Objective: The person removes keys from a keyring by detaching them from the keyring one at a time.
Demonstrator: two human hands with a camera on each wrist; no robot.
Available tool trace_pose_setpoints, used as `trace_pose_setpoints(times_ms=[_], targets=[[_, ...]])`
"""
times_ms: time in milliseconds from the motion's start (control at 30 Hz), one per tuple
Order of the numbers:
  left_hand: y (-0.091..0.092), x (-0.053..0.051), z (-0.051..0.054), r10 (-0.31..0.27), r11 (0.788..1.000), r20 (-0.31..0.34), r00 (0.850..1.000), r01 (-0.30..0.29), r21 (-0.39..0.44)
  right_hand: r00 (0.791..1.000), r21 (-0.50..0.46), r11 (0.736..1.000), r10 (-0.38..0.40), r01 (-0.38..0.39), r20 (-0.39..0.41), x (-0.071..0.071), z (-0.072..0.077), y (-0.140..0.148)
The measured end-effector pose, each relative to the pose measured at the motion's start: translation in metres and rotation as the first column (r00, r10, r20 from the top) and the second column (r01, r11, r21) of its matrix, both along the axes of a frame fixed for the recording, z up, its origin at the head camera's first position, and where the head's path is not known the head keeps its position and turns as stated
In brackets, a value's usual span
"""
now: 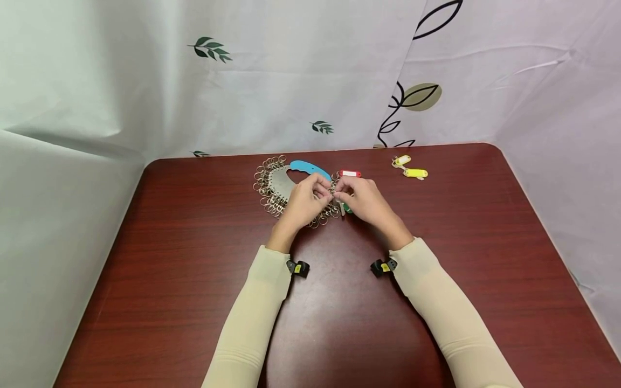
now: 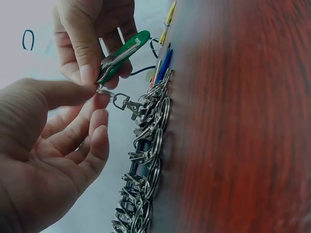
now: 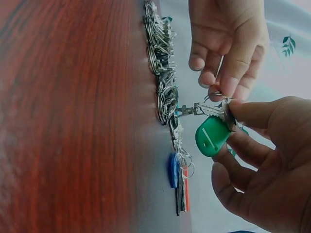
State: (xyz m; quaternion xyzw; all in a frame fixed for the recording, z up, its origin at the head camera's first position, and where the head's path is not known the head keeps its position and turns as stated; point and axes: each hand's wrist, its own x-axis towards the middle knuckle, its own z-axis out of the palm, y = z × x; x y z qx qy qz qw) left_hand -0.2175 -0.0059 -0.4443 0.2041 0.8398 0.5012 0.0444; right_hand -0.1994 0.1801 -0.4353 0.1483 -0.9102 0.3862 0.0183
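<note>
A metal plate (image 1: pixel 280 182) with a blue grip (image 1: pixel 310 167) lies on the table, its curved edge lined with clips and split rings (image 2: pixel 155 121). My left hand (image 1: pixel 306 200) pinches a split ring (image 2: pixel 104 91) between thumb and finger; that ring joins a swivel clip (image 2: pixel 127 105) at the plate's edge. My right hand (image 1: pixel 365 200) pinches a silver key (image 3: pixel 224 112) with a green tag (image 3: pixel 212 136) right beside the ring. Whether the key's hole is on the ring wire, I cannot tell.
A red tag (image 1: pixel 350 173) lies just behind my right hand, and a blue tag (image 3: pixel 173 170) hangs near it at the plate's end. Two yellow tags (image 1: pixel 415 173) with keys lie at the back right. A patterned white cloth (image 1: pixel 271 81) stands behind the table (image 1: pixel 194 258).
</note>
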Motion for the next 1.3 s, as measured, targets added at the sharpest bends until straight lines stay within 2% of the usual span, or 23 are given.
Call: trace_pose_setpoints(times_ms=[133, 467, 567, 767, 867, 1133, 1300], targets=[[-0.0007, -0.0001, 0.0007, 0.002, 1.000, 0.019, 1.000, -0.003, 0.018, 1.000, -0.007, 1.000, 0.009, -0.009, 0.008, -0.0002, 0.0002, -0.0001], [-0.0049, 0.0001, 0.0027, -0.061, 0.998, 0.044, 0.997, 0.061, -0.005, 1.000, -0.008, 1.000, 0.000, 0.000, 0.006, -0.0012, -0.0040, 0.0009], [-0.0053, -0.0003, 0.0031, -0.044, 0.999, 0.061, 0.997, 0.045, -0.018, 1.000, -0.010, 1.000, 0.003, -0.002, 0.009, -0.0011, -0.0047, 0.0005], [-0.0056, -0.0005, 0.0030, 0.033, 0.995, 0.077, 0.996, -0.026, -0.091, 1.000, -0.013, 1.000, 0.004, -0.003, 0.013, -0.0005, -0.0020, -0.0005], [-0.0054, -0.0005, 0.0034, 0.037, 0.994, 0.087, 0.996, -0.027, -0.107, 1.000, -0.016, 1.000, 0.015, -0.015, 0.020, -0.0011, -0.0013, -0.0010], [-0.0063, 0.0010, 0.0053, 0.019, 0.994, 0.120, 0.993, -0.006, -0.106, 1.000, -0.009, 1.000, 0.005, -0.005, 0.027, -0.0018, -0.0016, -0.0030], [-0.0084, 0.0018, 0.0066, -0.035, 0.992, 0.106, 0.994, 0.047, -0.114, 0.999, 0.011, 1.000, -0.028, 0.028, 0.026, -0.0006, -0.0034, -0.0031]])
